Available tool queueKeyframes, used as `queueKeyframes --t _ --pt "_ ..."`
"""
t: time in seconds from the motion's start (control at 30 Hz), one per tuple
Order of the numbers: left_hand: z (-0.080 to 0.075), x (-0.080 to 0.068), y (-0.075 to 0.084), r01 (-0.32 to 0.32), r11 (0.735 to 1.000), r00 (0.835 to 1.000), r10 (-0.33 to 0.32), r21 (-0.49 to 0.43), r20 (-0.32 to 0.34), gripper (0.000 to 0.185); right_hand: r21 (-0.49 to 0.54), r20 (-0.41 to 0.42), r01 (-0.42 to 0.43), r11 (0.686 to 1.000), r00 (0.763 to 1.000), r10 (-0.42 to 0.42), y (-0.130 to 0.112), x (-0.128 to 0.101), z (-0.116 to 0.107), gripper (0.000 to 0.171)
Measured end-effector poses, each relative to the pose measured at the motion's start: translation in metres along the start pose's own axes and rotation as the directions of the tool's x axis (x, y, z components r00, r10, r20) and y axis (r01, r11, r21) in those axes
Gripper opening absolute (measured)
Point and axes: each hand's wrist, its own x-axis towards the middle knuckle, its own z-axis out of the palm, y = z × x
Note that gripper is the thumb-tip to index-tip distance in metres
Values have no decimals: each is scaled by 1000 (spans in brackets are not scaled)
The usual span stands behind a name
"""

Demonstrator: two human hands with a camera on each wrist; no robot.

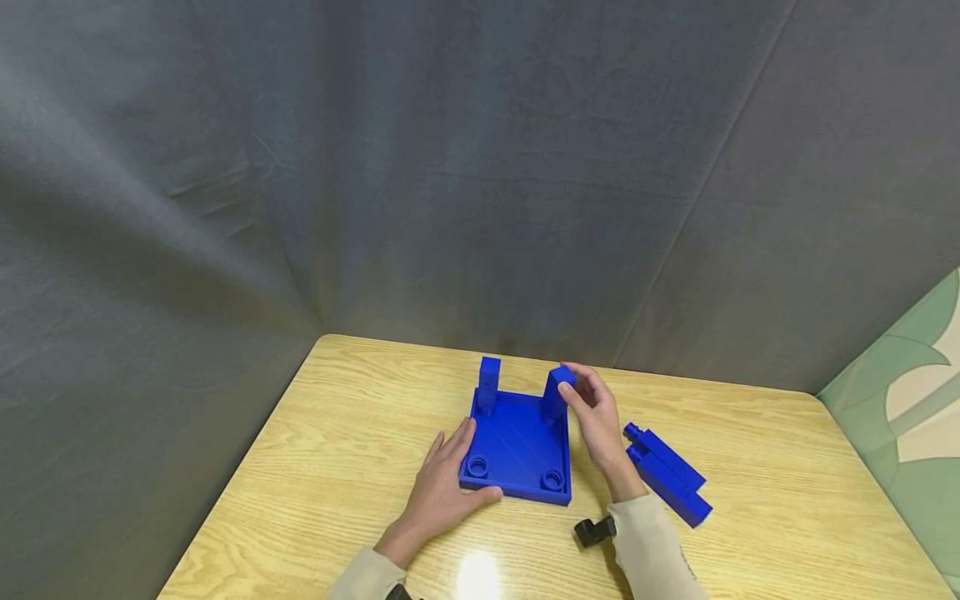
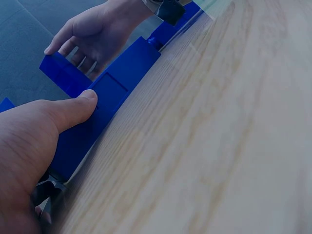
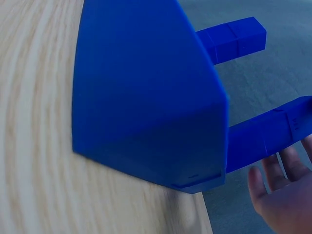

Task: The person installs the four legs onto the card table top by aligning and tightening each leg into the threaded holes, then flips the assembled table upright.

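Here my right hand [image 1: 596, 417] pinches the top of the upright blue post [image 1: 557, 392] at the blue base's [image 1: 517, 446] far right corner, its long axis vertical, while my left hand [image 1: 450, 479] lies flat, steadying the base's near left edge

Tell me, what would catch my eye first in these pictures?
The bright blue square base in the middle of the wooden table, with two blue posts standing at its far corners. The left hand rests on its near-left edge, while the right hand holds the far-right post. Two more blue posts lie on the table to the right.
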Motion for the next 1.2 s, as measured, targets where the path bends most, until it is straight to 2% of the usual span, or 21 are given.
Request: queueKeyframes --t 0.3,0.5,0.57,0.67,0.83,1.0,1.2 --pt "1 1 -2 -29 1000 999 29 8 -15 116 -31 -70 -3 1000 998 1 -2 -1 4 34" --pt "1 1 -2 -2 1000 1000 2 6 0 115 -33 -63 -14 999 998 12 -3 -1 5 36" --pt "1 1 -2 -3 1000 1000 3 3 -2 115 -17 -33 -9 1000 999 8 -3 -1 4 37" --pt "2 1 -2 -15 1000 1000 15 5 -9 116 74 74 24 997 997 -29 0 0 1 42" --pt "2 2 -2 -24 1000 1000 24 4 -14 116 205 233 40 978 968 -88 7 2 -6 52" --pt "1 1 -1 -25 1000 1000 25 -3 -18 117 222 271 28 975 959 -89 9 2 -9 52" --pt "1 1 -1 -23 1000 1000 23 2 -17 117 250 265 36 968 959 -104 10 2 -10 44"
